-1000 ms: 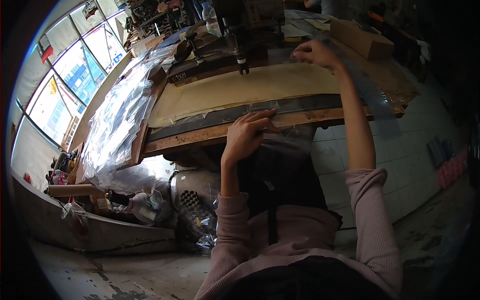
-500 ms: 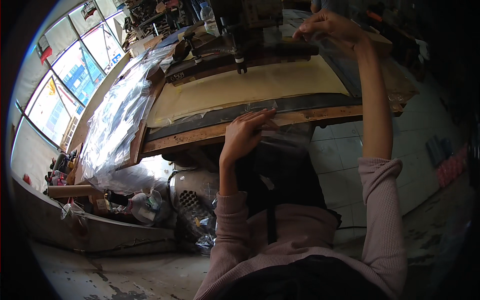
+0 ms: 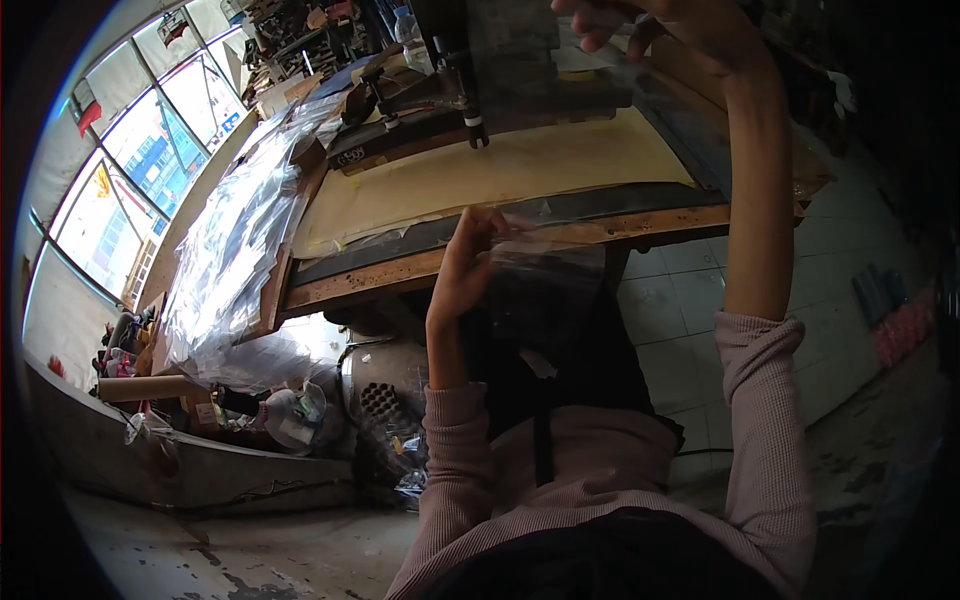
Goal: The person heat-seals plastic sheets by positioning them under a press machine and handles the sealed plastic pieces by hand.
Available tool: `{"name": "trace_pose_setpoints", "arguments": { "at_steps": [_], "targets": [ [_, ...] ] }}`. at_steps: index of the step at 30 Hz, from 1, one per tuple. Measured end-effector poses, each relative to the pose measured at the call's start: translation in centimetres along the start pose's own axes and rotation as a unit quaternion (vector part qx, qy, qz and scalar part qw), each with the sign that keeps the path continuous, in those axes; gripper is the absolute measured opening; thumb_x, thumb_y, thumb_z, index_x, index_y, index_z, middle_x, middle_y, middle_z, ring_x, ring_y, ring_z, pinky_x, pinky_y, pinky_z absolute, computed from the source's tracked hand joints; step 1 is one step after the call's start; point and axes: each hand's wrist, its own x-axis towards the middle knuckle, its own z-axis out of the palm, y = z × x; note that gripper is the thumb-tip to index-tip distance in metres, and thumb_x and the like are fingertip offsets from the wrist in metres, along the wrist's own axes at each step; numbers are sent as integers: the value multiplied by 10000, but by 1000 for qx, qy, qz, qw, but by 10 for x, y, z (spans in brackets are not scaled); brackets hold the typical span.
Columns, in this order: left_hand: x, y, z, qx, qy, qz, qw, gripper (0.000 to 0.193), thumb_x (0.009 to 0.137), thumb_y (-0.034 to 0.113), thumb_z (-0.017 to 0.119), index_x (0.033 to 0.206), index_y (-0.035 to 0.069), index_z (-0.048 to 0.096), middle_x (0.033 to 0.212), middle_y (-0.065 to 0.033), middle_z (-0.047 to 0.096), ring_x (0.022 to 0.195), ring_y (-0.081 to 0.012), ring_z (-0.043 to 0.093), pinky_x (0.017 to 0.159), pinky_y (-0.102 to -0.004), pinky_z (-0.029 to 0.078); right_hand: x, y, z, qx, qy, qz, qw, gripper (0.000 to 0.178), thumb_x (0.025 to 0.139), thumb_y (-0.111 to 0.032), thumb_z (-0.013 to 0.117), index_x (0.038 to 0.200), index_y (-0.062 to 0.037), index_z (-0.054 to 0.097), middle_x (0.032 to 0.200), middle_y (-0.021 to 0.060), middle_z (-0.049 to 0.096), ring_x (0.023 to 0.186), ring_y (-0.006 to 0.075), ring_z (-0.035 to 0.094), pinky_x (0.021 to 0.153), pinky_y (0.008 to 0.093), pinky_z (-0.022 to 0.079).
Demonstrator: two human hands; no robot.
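My left hand (image 3: 468, 265) is in front of the table's near wooden edge, thumb and fingers closed on a clear plastic sheet (image 3: 550, 265). Part of that sheet hangs below the edge, before my dark clothing. High at the right, my right hand (image 3: 690, 35) is raised over the far side of the machine, its fingers bent and smeared by motion. Hazy see-through film shows near it, but whether the fingers grip it I cannot tell. Between the hands lies a yellowish sheet (image 3: 480, 185) on the table, under a dark press-like machine (image 3: 430, 100).
Glossy clear plastic sheets (image 3: 235, 220) are heaped along the table's left side. A wooden strip (image 3: 400, 280) forms its front edge. Below at the left are a cardboard tube (image 3: 145, 388) and a bag of scraps (image 3: 390, 430). A plastic bottle (image 3: 408, 30) stands behind the machine.
My left hand has risen off the table edge and turned, closing on the plastic sheet. My right hand has moved up and farther away, and hazy film now shows before the machine.
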Motion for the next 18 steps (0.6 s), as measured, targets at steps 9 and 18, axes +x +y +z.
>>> {"name": "trace_pose_setpoints", "arguments": {
  "at_steps": [9,18],
  "targets": [
    [-16,7,-2,15,38,5,999,164,733,50,620,894,28,599,874,-88,578,816,-178,556,731,-293,460,-23,-24,61,129,-285,-114,943,373,910,-355,479,959,-34,663,874,77,663,831,173,641,704,288,509],
    [-25,4,6,-438,-20,283,853,197,897,174,430,720,177,517,686,36,532,635,-80,449,661,-258,314,-72,73,88,206,-211,-62,954,349,918,-303,480,973,5,634,904,108,653,854,185,627,714,281,511]
  ]
}}
